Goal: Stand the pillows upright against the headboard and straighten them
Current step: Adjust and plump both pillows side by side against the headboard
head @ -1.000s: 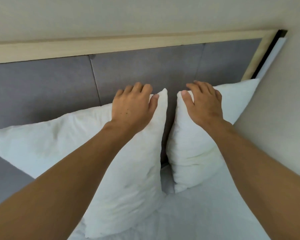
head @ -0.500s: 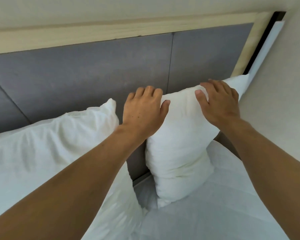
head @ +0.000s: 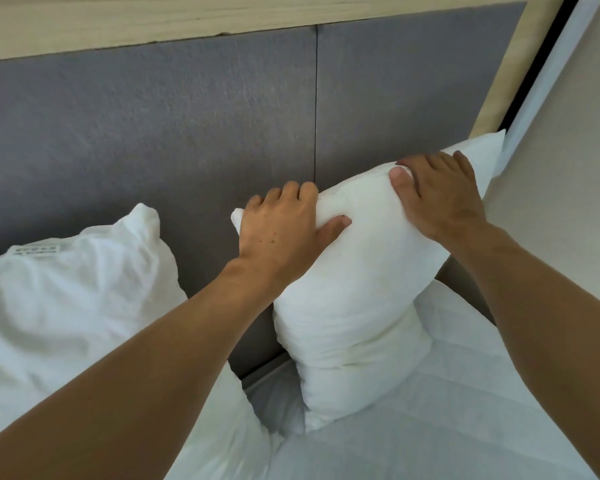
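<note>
I had the right pillow [head: 354, 289] standing at the bed's [head: 447, 410] right head corner against the headboard [head: 187, 133]; my left hand [head: 281, 233] and right hand [head: 440, 195] clamped its top edge, fingers closed, to square it. The left pillow [head: 66, 299] leaned beside.

white bed sheet [head: 447, 420] (faintly quilted), beige wall [head: 565, 216], pale wooden frame strip [head: 118, 26]

Beige wall [head: 561, 209] at right; a pale strip [head: 551, 74] beside it, perhaps a window frame.
</note>
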